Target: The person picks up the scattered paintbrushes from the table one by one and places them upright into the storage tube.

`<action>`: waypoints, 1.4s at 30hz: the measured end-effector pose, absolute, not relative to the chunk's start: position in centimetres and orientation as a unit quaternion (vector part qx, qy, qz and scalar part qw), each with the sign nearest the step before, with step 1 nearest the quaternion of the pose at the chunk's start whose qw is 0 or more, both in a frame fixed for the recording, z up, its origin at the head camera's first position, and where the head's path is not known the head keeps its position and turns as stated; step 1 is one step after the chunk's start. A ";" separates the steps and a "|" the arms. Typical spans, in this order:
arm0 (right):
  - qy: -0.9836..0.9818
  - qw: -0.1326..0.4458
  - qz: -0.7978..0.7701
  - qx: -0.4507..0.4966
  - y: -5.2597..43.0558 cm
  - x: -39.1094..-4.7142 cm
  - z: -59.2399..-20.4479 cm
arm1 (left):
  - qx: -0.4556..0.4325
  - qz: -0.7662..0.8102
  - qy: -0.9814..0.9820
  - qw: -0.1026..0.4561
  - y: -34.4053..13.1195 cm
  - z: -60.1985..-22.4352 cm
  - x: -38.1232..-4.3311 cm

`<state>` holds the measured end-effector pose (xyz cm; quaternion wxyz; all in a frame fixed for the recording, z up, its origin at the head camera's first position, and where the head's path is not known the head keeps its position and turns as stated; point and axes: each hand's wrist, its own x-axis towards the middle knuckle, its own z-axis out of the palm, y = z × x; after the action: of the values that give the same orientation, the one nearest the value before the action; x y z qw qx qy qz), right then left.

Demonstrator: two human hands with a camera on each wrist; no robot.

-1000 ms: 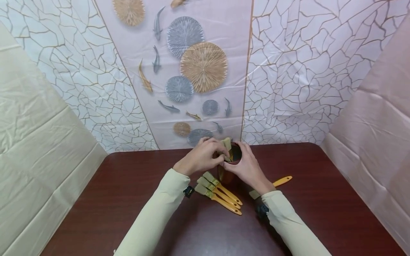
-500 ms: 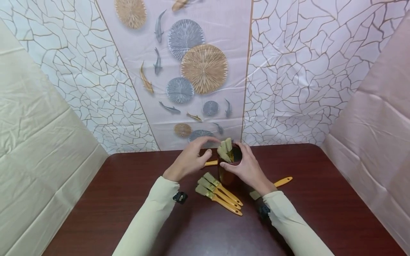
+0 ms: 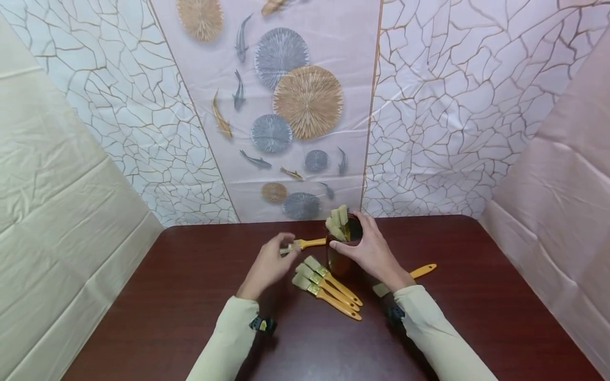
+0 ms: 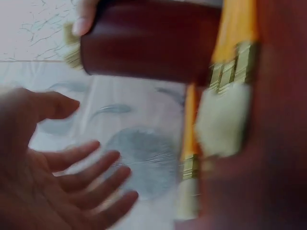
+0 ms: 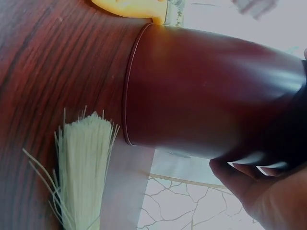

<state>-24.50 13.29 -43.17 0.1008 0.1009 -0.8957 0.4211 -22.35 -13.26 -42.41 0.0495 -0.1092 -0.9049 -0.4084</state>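
My right hand [image 3: 369, 248] grips the rim of a dark red cylindrical cup [image 5: 206, 91], thumb at the near side and fingers round the far side. Several paintbrushes [image 3: 337, 222] stand in the cup, pale bristles up and leaning left. My left hand [image 3: 269, 264] is apart from the cup with relaxed, spread fingers and holds nothing, as the left wrist view shows. Close by its fingertips lies a single paintbrush [image 3: 312, 242] with a yellow handle, its bristles partly behind the hand. In front of the cup, three paintbrushes [image 3: 329, 288] lie fanned side by side, bristles toward the left.
Another yellow-handled paintbrush [image 3: 423, 270] lies right of the cup, partly covered by my right wrist. The dark wooden table [image 3: 190, 296] ends at a patterned cloth backdrop [image 3: 305, 106], with plain cloth at both sides.
My left hand has let go of a brush in the cup and moved left and down toward the lone paintbrush behind. The right hand has stayed on the cup.
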 end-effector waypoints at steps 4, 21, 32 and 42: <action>-0.897 0.096 0.420 0.098 13.4 -24.3 -43.2 | -0.055 -0.378 -0.924 0.014 -13.1 -44.4 -20.6; -0.898 0.098 0.418 0.096 13.3 -24.6 -42.7 | -0.015 -0.280 -0.958 -0.057 -9.7 -46.0 -18.8; -0.898 0.102 0.416 0.096 13.4 -24.6 -43.0 | 0.024 -0.315 -0.944 -0.093 -13.8 -45.5 -20.4; -0.898 0.112 0.415 0.099 13.1 -24.1 -43.1 | 0.019 -0.322 -0.946 -0.026 -14.2 -45.7 -18.8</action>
<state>-24.12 13.11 -43.13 0.1123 0.0985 -0.8976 0.4146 -18.83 -14.15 -45.69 -0.0255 0.0189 -0.9463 -0.3219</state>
